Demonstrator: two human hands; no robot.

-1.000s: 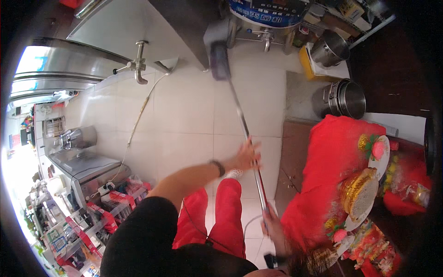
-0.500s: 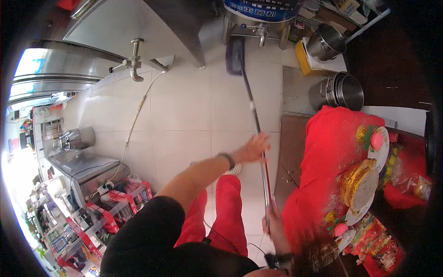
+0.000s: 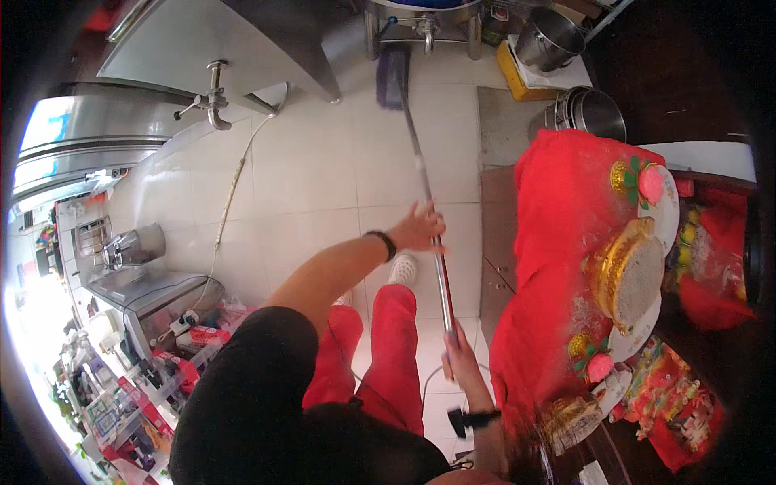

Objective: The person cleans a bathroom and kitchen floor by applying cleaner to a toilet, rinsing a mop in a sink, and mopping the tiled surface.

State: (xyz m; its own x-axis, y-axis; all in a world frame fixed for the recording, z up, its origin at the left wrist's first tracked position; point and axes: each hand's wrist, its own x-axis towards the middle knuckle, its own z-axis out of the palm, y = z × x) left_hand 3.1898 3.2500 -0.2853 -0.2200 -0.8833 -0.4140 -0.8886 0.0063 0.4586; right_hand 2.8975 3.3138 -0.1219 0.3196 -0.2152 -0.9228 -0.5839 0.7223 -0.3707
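A long-handled mop slants across the middle of the floor. Its dark purple, fuzzy-edged head (image 3: pixel 393 78) lies flat on the tiles in front of a metal tank (image 3: pixel 424 12). My left hand (image 3: pixel 419 229) is closed around the middle of the silver mop handle (image 3: pixel 444 284). Lower down, near the handle's end, my right hand (image 3: pixel 461 358) grips the same pole. Dark bands circle both wrists. Beside my right arm is a red-covered table (image 3: pixel 546 242), bearing plates of offerings and a round gold-edged cake-like piece (image 3: pixel 630 279).
At upper left, a steel cabinet has a tap (image 3: pixel 215 97) jutting out. A pale hose (image 3: pixel 234 194) runs along the floor. Steel pots (image 3: pixel 594 113) stand at right by a yellow box (image 3: pixel 517 74). A steel appliance (image 3: pixel 149 295) and cluttered shelves line the left.
The whole view has shifted, so the tank and pots sit higher and further left. One white shoe shows more fully ahead of me. Both hands keep hold of the mop.
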